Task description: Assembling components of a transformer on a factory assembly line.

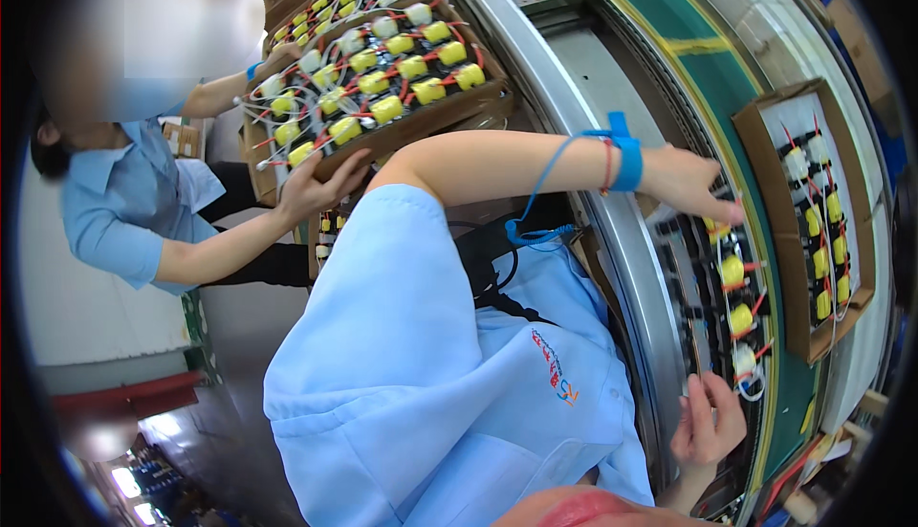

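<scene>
My left hand (690,183), with a blue wrist strap (626,156) on its wrist, reaches across the metal rail to the far end of a row of black parts with yellow-wrapped coils (732,272). Its fingers bend down over the end coil; what they grip is hidden. At the near end of that row, my right hand (708,422) has its fingers curled and pinched beside a thin strip (698,345). Whatever sits between those fingertips is too small to make out. Red leads and a white cable (753,391) run along the coils.
Past the green strip stands a cardboard box (865,302) with more yellow coil parts. At the left, a co-worker in a blue shirt (129,207) holds another full cardboard box (421,125) close to my left arm. The metal rail (622,250) runs between my body and the row.
</scene>
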A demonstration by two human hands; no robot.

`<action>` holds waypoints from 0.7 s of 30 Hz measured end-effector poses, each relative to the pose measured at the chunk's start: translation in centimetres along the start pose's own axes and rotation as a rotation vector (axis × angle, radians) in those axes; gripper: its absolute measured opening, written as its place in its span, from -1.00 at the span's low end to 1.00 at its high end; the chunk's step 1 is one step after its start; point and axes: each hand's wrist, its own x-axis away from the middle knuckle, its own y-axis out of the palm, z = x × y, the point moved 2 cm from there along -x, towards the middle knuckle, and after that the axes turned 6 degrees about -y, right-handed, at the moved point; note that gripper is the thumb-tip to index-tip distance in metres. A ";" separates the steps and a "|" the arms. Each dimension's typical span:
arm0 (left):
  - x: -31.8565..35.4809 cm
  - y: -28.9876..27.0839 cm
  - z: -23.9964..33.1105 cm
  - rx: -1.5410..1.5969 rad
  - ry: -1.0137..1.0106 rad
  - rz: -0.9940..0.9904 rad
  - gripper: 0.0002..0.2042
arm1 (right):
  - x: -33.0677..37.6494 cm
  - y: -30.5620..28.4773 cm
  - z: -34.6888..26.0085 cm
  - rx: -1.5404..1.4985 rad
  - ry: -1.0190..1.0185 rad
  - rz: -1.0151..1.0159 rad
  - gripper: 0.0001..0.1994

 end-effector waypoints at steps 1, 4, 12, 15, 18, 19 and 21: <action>-0.3 0.6 -0.1 0.017 0.030 -0.026 -0.07 | -0.7 0.8 -0.1 -0.006 -0.046 0.009 -0.69; -0.6 2.0 1.5 0.045 0.101 -0.152 -0.08 | -2.0 2.0 -1.8 -0.024 -0.039 -0.046 -0.69; -2.6 10.5 7.3 0.102 0.283 -0.356 -0.01 | -0.2 4.8 -2.9 0.050 0.290 -0.188 -0.46; -3.3 13.0 9.0 0.150 0.326 -0.462 0.02 | 0.8 4.9 -2.9 0.151 0.398 -0.248 -0.36; -3.7 15.0 10.4 0.200 0.331 -0.536 -0.04 | 1.8 4.3 -3.1 0.229 0.535 -0.349 -0.29; -3.7 15.5 11.0 0.199 0.337 -0.541 -0.04 | 2.3 4.1 -3.3 0.247 0.605 -0.396 -0.26; -3.5 16.3 12.3 0.179 0.391 -0.568 -0.15 | 2.7 3.5 -3.6 0.266 0.681 -0.443 -0.22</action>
